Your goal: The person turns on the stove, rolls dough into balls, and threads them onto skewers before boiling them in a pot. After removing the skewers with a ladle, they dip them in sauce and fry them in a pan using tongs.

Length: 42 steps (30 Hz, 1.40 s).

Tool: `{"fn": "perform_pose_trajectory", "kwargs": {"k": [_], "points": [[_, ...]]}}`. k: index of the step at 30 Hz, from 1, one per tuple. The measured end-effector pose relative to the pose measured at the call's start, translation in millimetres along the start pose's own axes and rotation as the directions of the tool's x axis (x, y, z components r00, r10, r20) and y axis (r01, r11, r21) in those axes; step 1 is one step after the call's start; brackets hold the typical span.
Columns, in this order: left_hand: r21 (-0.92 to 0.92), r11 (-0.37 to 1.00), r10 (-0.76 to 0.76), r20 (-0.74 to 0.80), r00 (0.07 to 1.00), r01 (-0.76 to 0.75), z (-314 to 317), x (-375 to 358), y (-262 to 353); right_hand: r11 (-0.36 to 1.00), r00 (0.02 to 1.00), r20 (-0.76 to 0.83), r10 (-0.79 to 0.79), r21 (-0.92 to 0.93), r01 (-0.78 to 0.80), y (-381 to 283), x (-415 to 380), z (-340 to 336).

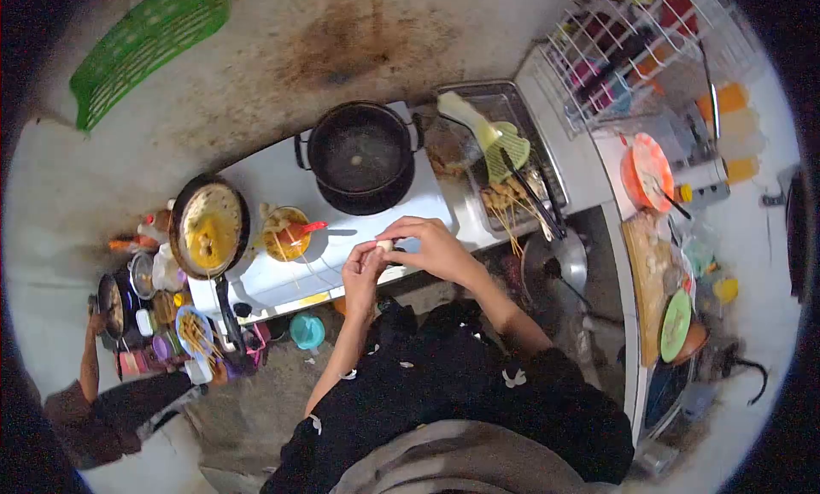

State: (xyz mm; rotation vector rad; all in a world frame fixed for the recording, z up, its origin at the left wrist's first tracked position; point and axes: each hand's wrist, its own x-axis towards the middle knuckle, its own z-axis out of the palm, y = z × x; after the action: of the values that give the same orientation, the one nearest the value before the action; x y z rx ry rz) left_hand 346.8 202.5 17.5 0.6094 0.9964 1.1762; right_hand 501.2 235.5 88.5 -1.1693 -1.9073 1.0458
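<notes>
1. Small, rounded, off-white piece [385, 245]: one; lies between the fingertips of both hands, touching each, above the front edge of the white, flat-topped stove [273, 176]. Its kind cannot be told.
2. Left hand [362, 267]: fingers bent, grasping the piece from its left; apparently steadying it.
3. Right hand [426, 241]: thumb and forefinger pinching the same piece from its right; a two-sided grip probably suits so small an item.
4. Black, round, two-handled metal pot [359, 142]: on the stove beyond the hands, presumably seated over a burner.
5. Black, round frying pan [246, 225] with yellow contents: at the stove's left end, long handle toward the front, likely for easy reach.
6. Red-handled spoon [314, 226]: in a round bowl of orange-brown contents, left of the piece.
7. Thin wooden skewers of browned food [510, 197]: right of the hands, stick ends overhanging a rectangular metal tray [548, 144], probably for gripping.
</notes>
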Motion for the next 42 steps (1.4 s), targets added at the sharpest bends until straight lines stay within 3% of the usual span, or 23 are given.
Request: {"fn": "perform_pose_trajectory", "kwargs": {"k": [3, 5, 8, 9, 11, 14, 22, 23, 25, 26, 28, 32, 35, 37, 39, 41, 42], "points": [[-0.016, 1.0, 0.004, -0.001, 1.0, -0.004, 8, 0, 6, 1.0, 1.0, 0.016, -0.012, 0.026, 0.012, 10, 11, -1], [-0.148, 0.989, -0.006, 0.025, 1.0, 0.01, 10, 1, 11, 0.996, 0.986, -0.142, -0.086, -0.044, 0.08, 21, 28, -5], [0.09, 0.996, -0.022, 0.06, 0.998, 0.017, -4, 3, -2, 0.942, 0.95, -0.282, -0.132, -0.334, 0.032, 29, 58, -17], [0.217, 0.976, -0.017, 0.108, 0.994, -0.007, -7, 2, -3, 0.943, 0.951, -0.276, -0.139, -0.331, 0.041, 35, 69, -20], [0.205, 0.978, -0.06, 0.089, 0.994, 0.04, -10, -5, -4, 0.928, 0.958, -0.273, -0.087, -0.371, -0.021, 48, 86, -21], [0.196, 0.978, -0.101, 0.156, 0.983, 0.069, -13, -9, -5, 0.887, 0.955, -0.239, -0.175, -0.46, 0.048, 65, 96, -19], [0.217, 0.976, -0.045, 0.143, 0.989, 0.013, -18, -12, -5, 0.708, 0.975, -0.136, -0.173, -0.706, 0.027, 82, 92, -9], [0.231, 0.973, -0.046, 0.156, 0.987, 0.009, -16, -12, -6, 0.707, 0.975, -0.141, -0.173, -0.706, 0.023, 82, 90, -9], [0.239, 0.971, -0.043, 0.186, 0.982, -0.003, -11, -13, -10, 0.83, 0.972, -0.234, -0.005, -0.543, -0.126, 70, 83, -13], [0.244, 0.97, -0.041, 0.211, 0.977, -0.013, -8, -14, -12, 0.829, 0.97, -0.244, -0.002, -0.544, -0.134, 64, 73, -18], [0.269, 0.963, -0.073, 0.242, 0.968, 0.006, 0, -14, -21, 0.843, 0.931, -0.334, -0.146, -0.534, -0.059, 31, 44, -31], [0.34, 0.94, -0.169, 0.394, 0.903, 0.028, 31, -20, -31, 0.837, 0.892, -0.431, -0.134, -0.532, -0.131, 6, -29, -51], [0.393, 0.918, -0.256, 0.477, 0.841, 0.057, 62, -26, -44, 0.9, 0.865, -0.5, -0.027, -0.389, -0.197, 13, -90, -61], [0.427, 0.904, -0.28, 0.541, 0.793, 0.027, 82, -27, -59, 0.892, 0.851, -0.483, 0.206, -0.264, -0.366, 22, -130, -70], [0.435, 0.9, -0.311, 0.627, 0.714, 0.01, 105, -29, -74, 0.898, 0.812, -0.551, 0.195, -0.233, -0.374, 34, -166, -83], [0.426, 0.904, -0.328, 0.695, 0.64, 0.0, 129, -30, -93, 0.852, 0.744, -0.565, 0.357, -0.13, -0.507, 35, -199, -103], [0.435, 0.9, -0.351, 0.72, 0.598, 0.004, 142, -32, -102, 0.842, 0.722, -0.589, 0.363, -0.125, -0.525, 44, -218, -113]]}}
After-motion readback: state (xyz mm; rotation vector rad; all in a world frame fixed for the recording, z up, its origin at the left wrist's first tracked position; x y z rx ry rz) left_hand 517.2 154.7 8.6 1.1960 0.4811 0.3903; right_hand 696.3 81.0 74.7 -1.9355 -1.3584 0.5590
